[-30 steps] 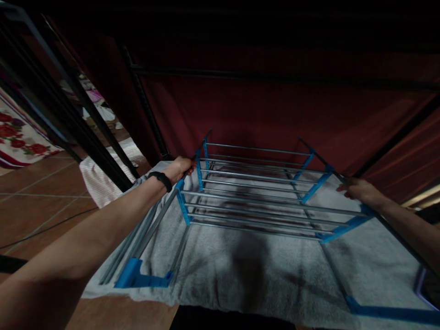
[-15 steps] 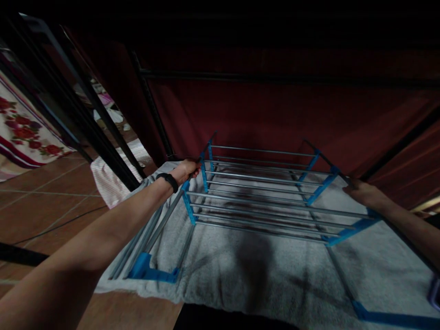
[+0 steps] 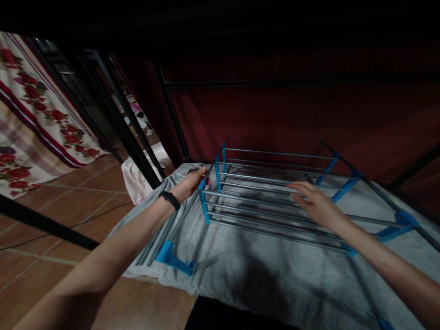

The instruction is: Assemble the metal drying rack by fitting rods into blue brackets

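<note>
A rack of grey metal tubes (image 3: 261,200) with blue plastic brackets (image 3: 205,206) lies on a grey blanket (image 3: 237,270). My left hand (image 3: 192,182), with a black band at the wrist, is closed around the rack's left side tube, between two blue brackets. Above the middle crossbars hovers my right hand (image 3: 318,204), its fingers stretched out and nothing held in it. The right side tube (image 3: 380,195) stands free of both hands. A blue corner foot (image 3: 175,261) ends the left side nearest me.
Several loose grey tubes (image 3: 154,243) lie on the blanket left of the rack. A dark red curtain (image 3: 275,119) hangs behind black frame bars. Black posts (image 3: 120,133) stand at the left, near a floral cloth (image 3: 51,114). A cable (image 3: 92,221) runs across the tiled floor.
My right hand has let go of the right side tube and moved left over the crossbars. My left hand keeps its hold. The view has turned a little to the left.
</note>
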Motion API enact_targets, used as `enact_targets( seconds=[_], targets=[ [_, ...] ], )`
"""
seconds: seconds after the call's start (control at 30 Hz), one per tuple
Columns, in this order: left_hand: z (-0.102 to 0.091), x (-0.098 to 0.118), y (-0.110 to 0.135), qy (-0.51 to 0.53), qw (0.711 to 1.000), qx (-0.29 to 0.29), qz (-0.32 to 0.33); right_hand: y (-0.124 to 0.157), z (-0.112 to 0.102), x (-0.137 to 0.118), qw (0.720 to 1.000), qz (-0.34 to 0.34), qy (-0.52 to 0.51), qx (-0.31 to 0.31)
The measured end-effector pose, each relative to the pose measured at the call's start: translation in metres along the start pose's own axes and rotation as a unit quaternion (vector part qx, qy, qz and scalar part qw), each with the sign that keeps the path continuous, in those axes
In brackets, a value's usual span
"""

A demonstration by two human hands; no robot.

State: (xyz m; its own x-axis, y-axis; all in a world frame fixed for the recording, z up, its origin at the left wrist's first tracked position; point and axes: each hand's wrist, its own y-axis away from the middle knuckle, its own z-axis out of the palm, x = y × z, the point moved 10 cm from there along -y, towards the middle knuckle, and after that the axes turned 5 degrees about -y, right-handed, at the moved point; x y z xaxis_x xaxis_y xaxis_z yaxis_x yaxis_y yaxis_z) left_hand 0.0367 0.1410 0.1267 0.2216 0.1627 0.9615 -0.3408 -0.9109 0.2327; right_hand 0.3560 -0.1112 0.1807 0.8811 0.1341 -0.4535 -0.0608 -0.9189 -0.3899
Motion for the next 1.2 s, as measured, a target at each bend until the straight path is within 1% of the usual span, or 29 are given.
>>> enact_targets(
  seconds=[0.07,0.13,0.2,0.27,0.37,0.53,0.67,0.83,0.93,1.0,1.1,1.17,1.2],
  targets=[
    [0.002,-0.014,0.022,0.051,0.998,-0.033,-0.008,0.002,0.036,-0.039,0.999,-0.034,0.021,-0.018],
    [0.003,-0.024,0.039,0.086,0.995,-0.052,0.004,0.004,0.065,-0.069,0.994,-0.077,0.078,-0.021],
    [0.002,-0.027,0.049,0.088,0.994,-0.047,0.038,0.004,0.083,-0.084,0.984,-0.102,0.143,-0.012],
    [0.001,-0.028,0.051,0.084,0.993,-0.038,0.072,0.001,0.090,-0.088,0.976,-0.110,0.187,0.001],
    [0.002,-0.032,0.045,0.083,0.992,-0.038,0.085,-0.004,0.091,-0.088,0.971,-0.121,0.207,0.000],
    [0.004,-0.034,0.035,0.081,0.992,-0.048,0.083,-0.008,0.091,-0.086,0.969,-0.117,0.215,-0.037],
    [0.006,-0.032,0.035,0.097,0.992,-0.051,0.070,-0.009,0.093,-0.084,0.968,-0.097,0.222,-0.066],
    [0.006,-0.030,0.037,0.131,0.988,-0.045,0.063,-0.011,0.095,-0.080,0.967,-0.083,0.226,-0.087],
    [0.007,-0.031,0.035,0.134,0.988,-0.048,0.064,-0.012,0.096,-0.079,0.965,-0.080,0.229,-0.096],
    [0.006,-0.032,0.034,0.120,0.989,-0.047,0.070,-0.012,0.095,-0.080,0.965,-0.081,0.229,-0.097],
    [0.006,-0.031,0.033,0.061,0.993,-0.046,0.093,-0.012,0.094,-0.082,0.966,-0.086,0.226,-0.092],
    [0.006,-0.030,0.033,0.024,0.993,-0.043,0.107,-0.012,0.092,-0.084,0.967,-0.094,0.225,-0.079],
    [0.004,-0.029,0.034,0.004,0.993,-0.029,0.116,-0.011,0.090,-0.086,0.967,-0.102,0.225,-0.067]
  ],
)
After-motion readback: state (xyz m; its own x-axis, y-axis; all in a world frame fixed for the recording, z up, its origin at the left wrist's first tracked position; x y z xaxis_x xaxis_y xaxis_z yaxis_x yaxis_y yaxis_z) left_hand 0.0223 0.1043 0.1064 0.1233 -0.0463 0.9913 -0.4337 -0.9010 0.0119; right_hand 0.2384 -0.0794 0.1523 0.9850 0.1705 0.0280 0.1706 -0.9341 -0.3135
